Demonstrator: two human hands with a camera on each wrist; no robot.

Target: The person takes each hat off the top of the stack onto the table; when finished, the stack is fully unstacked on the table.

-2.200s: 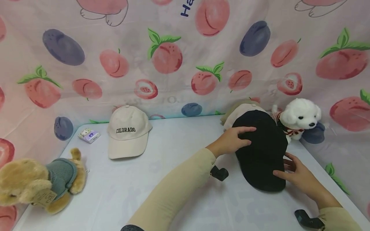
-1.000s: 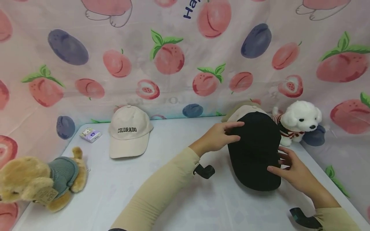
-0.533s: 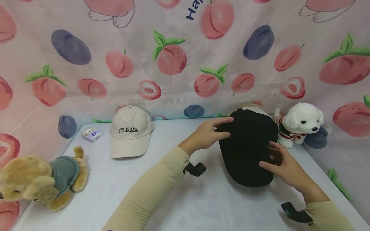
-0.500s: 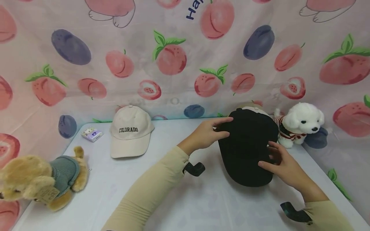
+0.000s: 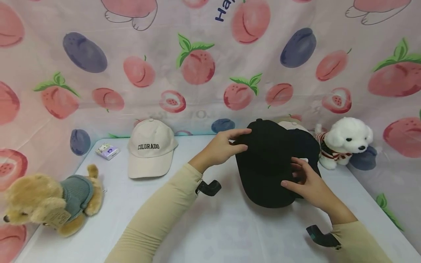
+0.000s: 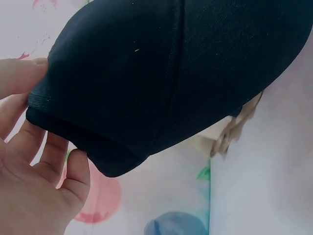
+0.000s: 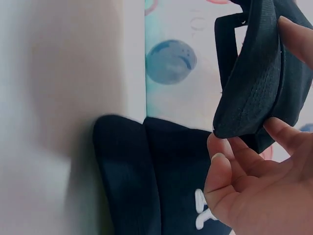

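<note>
A plain black baseball cap [image 5: 263, 164] is held up between both hands, its brim pointing down. My left hand [image 5: 218, 148] pinches its left edge; in the left wrist view the thumb lies on the outside and the fingers under the rim of the cap [image 6: 122, 73]. My right hand [image 5: 307, 182] grips the right edge near the brim, and the right wrist view shows the cap's back strap [image 7: 225, 54]. Behind it, a dark navy cap [image 5: 309, 146] with white lettering [image 7: 201, 210] is partly hidden.
A beige cap [image 5: 292, 125] shows behind the navy one, with an olive edge behind that. To its right stands a white plush dog [image 5: 350, 137]. At the left are a beige COLORADO cap [image 5: 151, 148], a small purple-white pack [image 5: 107, 151] and a tan plush dog [image 5: 36, 197].
Both hands have moved left with the black cap, away from the stack. The navy cap behind it has come into view at the right.
</note>
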